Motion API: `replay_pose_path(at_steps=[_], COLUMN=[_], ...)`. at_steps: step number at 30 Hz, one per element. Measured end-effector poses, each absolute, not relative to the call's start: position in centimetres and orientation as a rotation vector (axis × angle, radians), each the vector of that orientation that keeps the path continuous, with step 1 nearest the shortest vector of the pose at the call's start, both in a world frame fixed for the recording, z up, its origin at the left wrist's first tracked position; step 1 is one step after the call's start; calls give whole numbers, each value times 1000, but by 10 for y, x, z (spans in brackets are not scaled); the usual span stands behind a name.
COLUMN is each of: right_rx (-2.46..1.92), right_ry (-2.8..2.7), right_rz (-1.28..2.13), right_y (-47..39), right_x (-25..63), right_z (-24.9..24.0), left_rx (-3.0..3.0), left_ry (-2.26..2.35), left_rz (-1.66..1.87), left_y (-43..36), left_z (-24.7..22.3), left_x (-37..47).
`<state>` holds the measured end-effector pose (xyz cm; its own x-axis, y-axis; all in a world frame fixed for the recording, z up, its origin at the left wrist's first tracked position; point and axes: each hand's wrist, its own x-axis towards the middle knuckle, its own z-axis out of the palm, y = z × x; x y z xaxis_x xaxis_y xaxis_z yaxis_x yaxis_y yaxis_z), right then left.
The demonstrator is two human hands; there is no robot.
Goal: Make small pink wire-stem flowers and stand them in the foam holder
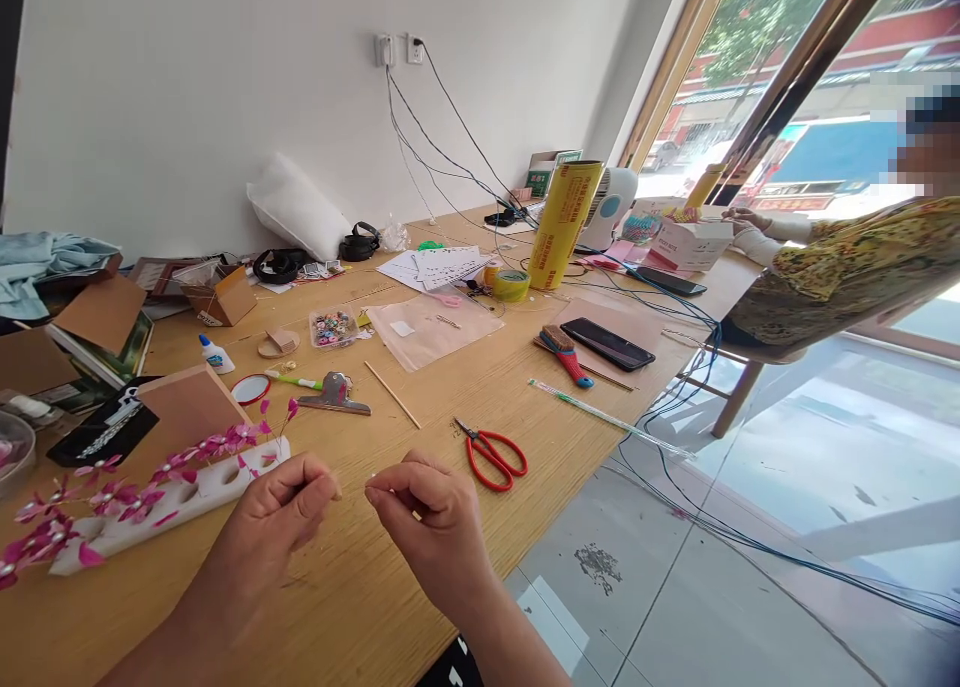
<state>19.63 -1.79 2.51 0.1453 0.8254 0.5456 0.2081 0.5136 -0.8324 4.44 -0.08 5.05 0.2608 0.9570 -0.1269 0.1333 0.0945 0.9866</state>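
Over the table's near part, my left hand [277, 517] is closed in a pinch, its fingertips pointing right. Whatever it grips, if anything, is too small to make out. My right hand [439, 532] faces it across a small gap, thumb and forefinger pressed together with a tiny pale speck at their tips. Just beyond my right hand lie red-handled scissors [491, 457]. Left of my left hand, magenta flower sprays [142, 497] with pearl-like centres stand in a white holder [225, 472] with round holes.
Beyond my hands lie a wooden stick [392, 395], a metal clip [335, 395], a glue bottle [215, 354], a bead box [334, 329], a brush [564, 353] and a phone [607, 344]. A yellow roll [566, 225] stands further back. Cables [750, 547] hang past the table's right edge, where another person [862, 267] sits.
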Motion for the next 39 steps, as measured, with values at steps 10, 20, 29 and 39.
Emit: replay_pose_path(at_steps=[10, 20, 29, 39], right_rx=[-1002, -990, -1022, -998], right_ry=[-1437, -1467, -1375, -1376], right_rz=[503, 530, 575, 596], right_y=[-18, -17, -14, -13], right_x=[193, 192, 192, 192], right_z=[24, 22, 25, 24], left_rx=[1612, 1494, 1638, 2013], left_ry=[1149, 1132, 1194, 1150], left_rz=[814, 794, 966, 1071], left_y=[-2, 0, -3, 3], left_z=[55, 45, 38, 49], left_x=[54, 51, 43, 52])
